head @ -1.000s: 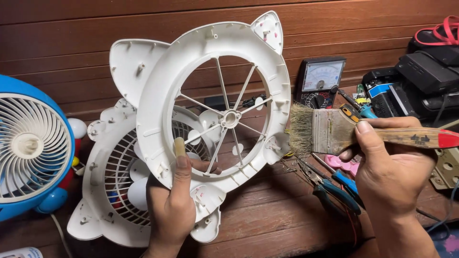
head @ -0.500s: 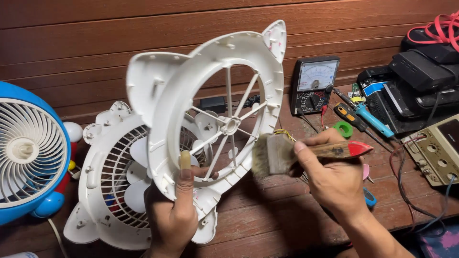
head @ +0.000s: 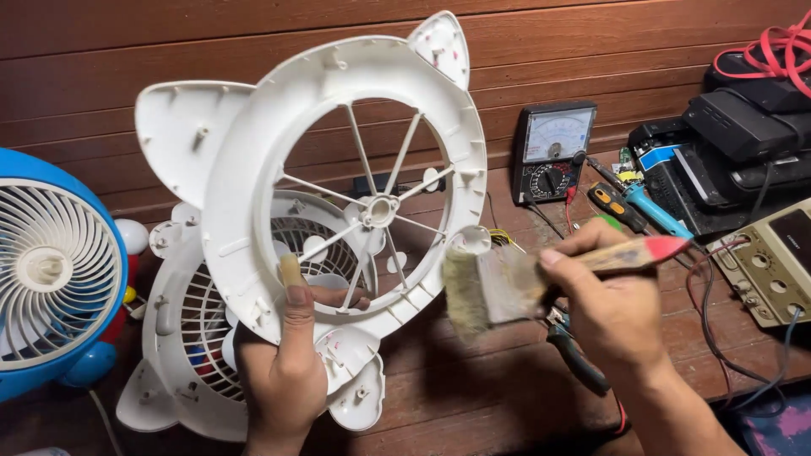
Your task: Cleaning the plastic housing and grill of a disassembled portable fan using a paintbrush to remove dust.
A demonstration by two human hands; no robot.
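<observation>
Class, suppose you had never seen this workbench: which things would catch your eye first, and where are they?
The white cat-eared fan grille, held upright at centre by the left hand, stands out first. Just right of it, the right hand holds a paintbrush beside the rim. A blue fan sits at the far left.

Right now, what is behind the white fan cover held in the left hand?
Behind the white fan cover, the other white fan half lies on the wooden table; its grille shows through the spokes, the rest is covered.

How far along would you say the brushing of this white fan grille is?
Done: the white fan grille is off and apart from the other white housing. In hand: left hand grips its lower rim, right hand holds the paintbrush beside it. The spokes appear unbrushed.
</observation>
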